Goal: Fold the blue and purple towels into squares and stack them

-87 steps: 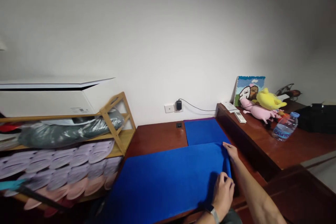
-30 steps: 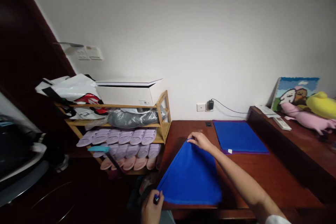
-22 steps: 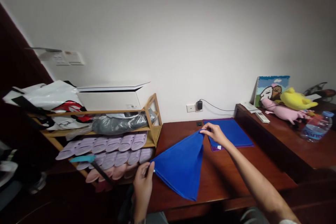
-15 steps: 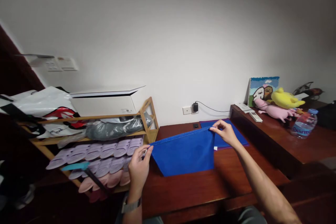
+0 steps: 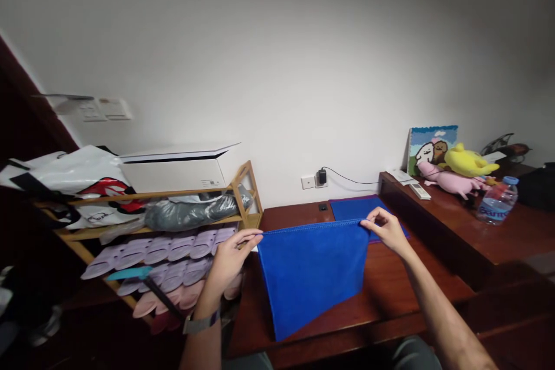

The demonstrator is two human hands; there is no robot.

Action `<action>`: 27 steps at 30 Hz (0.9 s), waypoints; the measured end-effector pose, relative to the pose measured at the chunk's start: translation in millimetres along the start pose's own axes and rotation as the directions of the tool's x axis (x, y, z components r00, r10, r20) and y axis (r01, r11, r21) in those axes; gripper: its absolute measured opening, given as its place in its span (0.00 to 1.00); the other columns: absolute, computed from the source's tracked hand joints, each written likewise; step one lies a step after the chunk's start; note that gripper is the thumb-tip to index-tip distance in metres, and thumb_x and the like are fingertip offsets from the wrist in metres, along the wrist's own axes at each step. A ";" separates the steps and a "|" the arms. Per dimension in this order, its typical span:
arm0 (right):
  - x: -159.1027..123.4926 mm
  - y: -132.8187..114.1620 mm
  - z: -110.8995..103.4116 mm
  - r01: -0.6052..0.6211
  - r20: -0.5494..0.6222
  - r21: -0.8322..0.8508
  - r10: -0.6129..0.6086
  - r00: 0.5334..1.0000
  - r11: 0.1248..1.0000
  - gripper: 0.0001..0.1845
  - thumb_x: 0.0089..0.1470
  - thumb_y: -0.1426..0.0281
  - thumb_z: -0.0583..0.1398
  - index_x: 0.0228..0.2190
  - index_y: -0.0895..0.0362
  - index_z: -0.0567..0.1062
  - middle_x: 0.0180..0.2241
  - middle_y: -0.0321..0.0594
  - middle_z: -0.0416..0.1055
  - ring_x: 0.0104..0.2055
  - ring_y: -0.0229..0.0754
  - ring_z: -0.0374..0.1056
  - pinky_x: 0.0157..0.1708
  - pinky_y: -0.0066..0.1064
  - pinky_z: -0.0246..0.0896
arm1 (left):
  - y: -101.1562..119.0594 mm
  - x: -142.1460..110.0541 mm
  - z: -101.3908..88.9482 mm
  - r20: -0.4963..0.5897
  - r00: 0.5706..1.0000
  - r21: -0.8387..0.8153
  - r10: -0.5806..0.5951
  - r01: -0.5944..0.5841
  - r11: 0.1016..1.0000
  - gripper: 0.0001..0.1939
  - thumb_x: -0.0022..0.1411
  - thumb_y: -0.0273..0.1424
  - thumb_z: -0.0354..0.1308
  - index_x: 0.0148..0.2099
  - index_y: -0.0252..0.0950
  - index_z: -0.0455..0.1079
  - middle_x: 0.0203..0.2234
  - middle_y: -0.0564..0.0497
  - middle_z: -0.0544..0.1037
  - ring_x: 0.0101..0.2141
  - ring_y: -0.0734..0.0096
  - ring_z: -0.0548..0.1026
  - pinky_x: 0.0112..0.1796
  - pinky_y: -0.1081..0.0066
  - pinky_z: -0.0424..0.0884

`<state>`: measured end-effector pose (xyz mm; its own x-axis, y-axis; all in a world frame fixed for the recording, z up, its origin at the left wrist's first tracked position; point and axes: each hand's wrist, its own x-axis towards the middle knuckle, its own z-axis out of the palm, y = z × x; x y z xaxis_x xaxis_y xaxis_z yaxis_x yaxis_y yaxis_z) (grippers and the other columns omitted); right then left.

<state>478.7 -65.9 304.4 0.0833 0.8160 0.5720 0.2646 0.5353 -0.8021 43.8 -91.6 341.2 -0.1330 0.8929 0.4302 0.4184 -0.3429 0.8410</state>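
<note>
A blue cloth [image 5: 314, 274] hangs stretched between my two hands above the dark red wooden table [image 5: 347, 324]. My left hand [image 5: 229, 257] pinches its upper left corner between thumb and fingers. At the upper right corner, my right hand [image 5: 385, 231] pinches the same stitched edge. The cloth's lower edge slants, lowest at the left, close to the tabletop; whether it touches cannot be made out. Behind it on the table lies more folded blue cloth [image 5: 353, 208] with a purple border, partly hidden by the held one.
At the left stands a wooden rack [image 5: 247, 193] with lilac slippers [image 5: 156, 248], a white box [image 5: 173, 173] and a printed bag [image 5: 82, 167]. On the raised ledge at right are a water bottle [image 5: 498, 202], plush toys [image 5: 453, 179] and a remote [image 5: 420, 191]. A charger [image 5: 322, 176] is plugged into the wall.
The held cloth now hangs longer and nearer to me, its lower left corner further down. Both hands have shifted slightly right, and the right one is a little lower.
</note>
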 end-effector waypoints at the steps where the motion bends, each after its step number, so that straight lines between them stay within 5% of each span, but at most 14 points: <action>1: -1.4 -0.1 -1.8 -0.002 0.000 0.001 0.002 1.000 1.000 0.32 0.48 0.39 0.73 0.26 0.53 0.74 0.23 0.34 0.71 0.26 0.39 0.66 0.28 0.31 0.63 | 1.8 -0.4 -1.0 0.016 1.000 0.005 -0.003 0.003 1.000 0.31 0.49 0.64 0.68 0.38 0.42 0.83 0.37 0.46 0.89 0.39 0.55 0.85 0.43 0.60 0.84; 11: -10.5 -9.9 -14.3 -0.004 0.005 -0.011 0.004 1.000 1.000 0.31 0.48 0.40 0.74 0.24 0.53 0.73 0.23 0.34 0.71 0.26 0.38 0.65 0.27 0.31 0.63 | 12.2 -6.3 -14.3 0.158 0.987 0.102 -0.011 -0.005 0.995 0.26 0.52 0.59 0.67 0.39 0.42 0.84 0.40 0.44 0.89 0.42 0.53 0.85 0.47 0.58 0.83; 22: -20.3 -24.7 -5.2 -0.001 -0.003 0.050 0.001 1.000 0.999 0.29 0.52 0.43 0.73 0.24 0.53 0.73 0.22 0.33 0.70 0.23 0.37 0.65 0.24 0.29 0.63 | 9.3 -18.9 4.9 -0.076 0.988 0.082 0.131 -0.125 0.989 0.26 0.65 0.57 0.59 0.44 0.40 0.81 0.43 0.46 0.87 0.46 0.58 0.83 0.48 0.63 0.80; 27: -34.3 -36.8 -5.3 0.130 -0.094 -0.009 -0.131 0.987 0.991 0.26 0.56 0.47 0.72 0.25 0.54 0.75 0.23 0.35 0.73 0.24 0.38 0.68 0.25 0.29 0.65 | 6.3 -33.6 6.7 -0.219 0.960 0.070 0.175 -0.163 0.984 0.27 0.66 0.57 0.58 0.42 0.38 0.80 0.38 0.46 0.87 0.39 0.60 0.83 0.42 0.64 0.81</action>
<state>471.2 -114.8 315.2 0.1380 0.7149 0.6855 0.2816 0.6352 -0.7192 56.9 -121.8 329.9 -0.2515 0.7332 0.6318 0.4966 -0.4626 0.7344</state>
